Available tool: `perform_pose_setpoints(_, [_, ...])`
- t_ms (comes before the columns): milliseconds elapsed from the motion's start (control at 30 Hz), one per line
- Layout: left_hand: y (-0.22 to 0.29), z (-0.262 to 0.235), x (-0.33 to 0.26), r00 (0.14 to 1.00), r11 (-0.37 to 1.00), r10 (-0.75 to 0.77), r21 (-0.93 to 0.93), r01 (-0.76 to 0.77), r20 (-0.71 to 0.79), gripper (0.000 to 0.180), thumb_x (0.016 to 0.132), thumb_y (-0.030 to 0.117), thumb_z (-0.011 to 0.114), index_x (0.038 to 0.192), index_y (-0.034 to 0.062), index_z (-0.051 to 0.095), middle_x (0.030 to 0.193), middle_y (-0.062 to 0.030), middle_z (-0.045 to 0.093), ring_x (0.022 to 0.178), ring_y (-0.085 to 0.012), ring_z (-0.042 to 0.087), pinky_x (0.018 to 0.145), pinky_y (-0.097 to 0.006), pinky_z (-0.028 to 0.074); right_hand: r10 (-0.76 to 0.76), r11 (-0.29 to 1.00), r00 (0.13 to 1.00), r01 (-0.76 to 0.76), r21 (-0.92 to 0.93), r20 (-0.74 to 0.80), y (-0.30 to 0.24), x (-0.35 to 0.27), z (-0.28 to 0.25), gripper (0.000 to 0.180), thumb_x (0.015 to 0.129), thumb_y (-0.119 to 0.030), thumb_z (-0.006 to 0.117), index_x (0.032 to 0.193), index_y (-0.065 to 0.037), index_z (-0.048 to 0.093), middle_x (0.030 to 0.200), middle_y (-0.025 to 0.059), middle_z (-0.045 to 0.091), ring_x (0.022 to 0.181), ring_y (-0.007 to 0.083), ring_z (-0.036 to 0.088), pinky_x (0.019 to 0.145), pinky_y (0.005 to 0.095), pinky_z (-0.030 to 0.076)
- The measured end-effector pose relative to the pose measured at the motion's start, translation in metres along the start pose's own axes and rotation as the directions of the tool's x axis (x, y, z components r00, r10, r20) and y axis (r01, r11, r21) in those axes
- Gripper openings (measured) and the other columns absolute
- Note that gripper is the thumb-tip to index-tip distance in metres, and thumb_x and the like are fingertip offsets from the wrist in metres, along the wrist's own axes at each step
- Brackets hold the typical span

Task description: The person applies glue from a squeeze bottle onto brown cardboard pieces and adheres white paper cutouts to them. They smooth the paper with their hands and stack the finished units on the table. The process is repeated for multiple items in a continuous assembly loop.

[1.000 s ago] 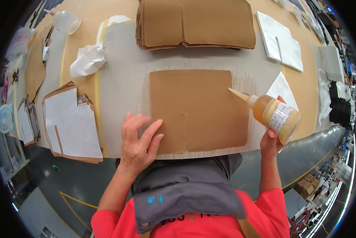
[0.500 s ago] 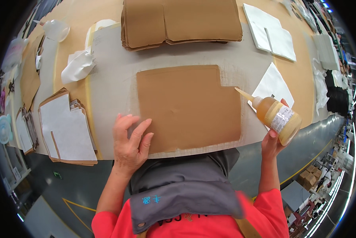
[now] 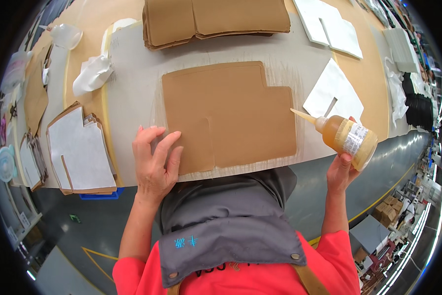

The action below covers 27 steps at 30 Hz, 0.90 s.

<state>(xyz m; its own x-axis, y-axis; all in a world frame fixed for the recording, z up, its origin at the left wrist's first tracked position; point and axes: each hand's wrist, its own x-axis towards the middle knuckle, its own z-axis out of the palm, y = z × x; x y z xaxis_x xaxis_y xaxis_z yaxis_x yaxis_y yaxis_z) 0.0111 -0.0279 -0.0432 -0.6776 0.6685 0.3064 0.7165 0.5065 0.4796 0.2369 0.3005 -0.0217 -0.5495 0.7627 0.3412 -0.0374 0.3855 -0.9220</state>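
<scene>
A brown sheet [image 3: 240, 118] with a notch at its far right corner lies flat in front of me, a thin slit running in from its near edge. My left hand [image 3: 154, 160] is open at the sheet's near left edge, fingers spread and slightly curled, holding nothing. Whether its fingertips touch the sheet I cannot tell. In my right hand [image 3: 343, 172] is a clear squeeze bottle [image 3: 344, 136] of amber liquid with a white label. The bottle lies tilted, its pointed nozzle [image 3: 303, 115] aimed left at the sheet's right edge.
A stack of brown sheets [image 3: 221, 19] lies at the far side. White pieces [image 3: 339, 91] are on the right. White-topped brown pieces [image 3: 80, 147] overhang the table's near left edge. Crumpled white material [image 3: 93, 75] and another squeeze bottle [image 3: 67, 36] sit at left.
The view has shifted, so the table appears higher. The bottle's nozzle has moved nearer to me along the sheet's right edge. A slit now shows in the brown sheet. My left hand stays open.
</scene>
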Motion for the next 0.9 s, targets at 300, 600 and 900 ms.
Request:
perform_pose_setpoints(300, [0.002, 0.0, 0.0, 0.999, 1.0, 0.017, 0.01, -0.017, -0.033, 0.022, 0.089, 0.009, 0.07, 0.112, 0.0082, 0.07, 0.122, -0.0102, 0.054, 0.11, -0.0307, 0.054, 0.11, -0.054, 0.04, 0.031, 0.999, 0.999, -0.032, 0.044, 0.018, -0.019, -0.023, -0.011, 0.086, 0.088, -0.044, 0.077, 0.15, -0.003, 0.034, 0.148, 0.0237, 0.047, 0.138, 0.0321, 0.046, 0.116, 0.0477, 0.037])
perform_pose_setpoints(600, [0.001, 0.002, -0.001, 0.999, 0.999, 0.03, 0.025, -0.029, -0.022, 0.023, 0.09, 0.014, 0.071, 0.113, 0.0107, 0.069, 0.122, -0.009, 0.052, 0.113, -0.0308, 0.052, 0.11, -0.054, 0.039, 0.097, 0.995, 0.995, -0.097, 0.02, -0.038, -0.025, -0.053, -0.03, 0.089, 0.085, -0.05, 0.079, 0.144, -0.006, 0.029, 0.145, 0.0268, 0.048, 0.135, 0.033, 0.048, 0.113, 0.0467, 0.039])
perform_pose_setpoints(900, [0.001, 0.001, -0.002, 0.999, 1.0, 0.023, -0.008, -0.024, -0.039, 0.028, 0.09, 0.013, 0.071, 0.118, 0.0113, 0.067, 0.121, -0.0096, 0.053, 0.113, -0.0317, 0.052, 0.11, -0.054, 0.039, 0.219, 0.968, 0.967, -0.2, 0.149, -0.128, -0.023, -0.072, -0.031, 0.072, 0.097, -0.048, 0.064, 0.148, -0.005, 0.038, 0.145, 0.018, 0.051, 0.13, 0.0304, 0.055, 0.101, 0.0458, 0.053])
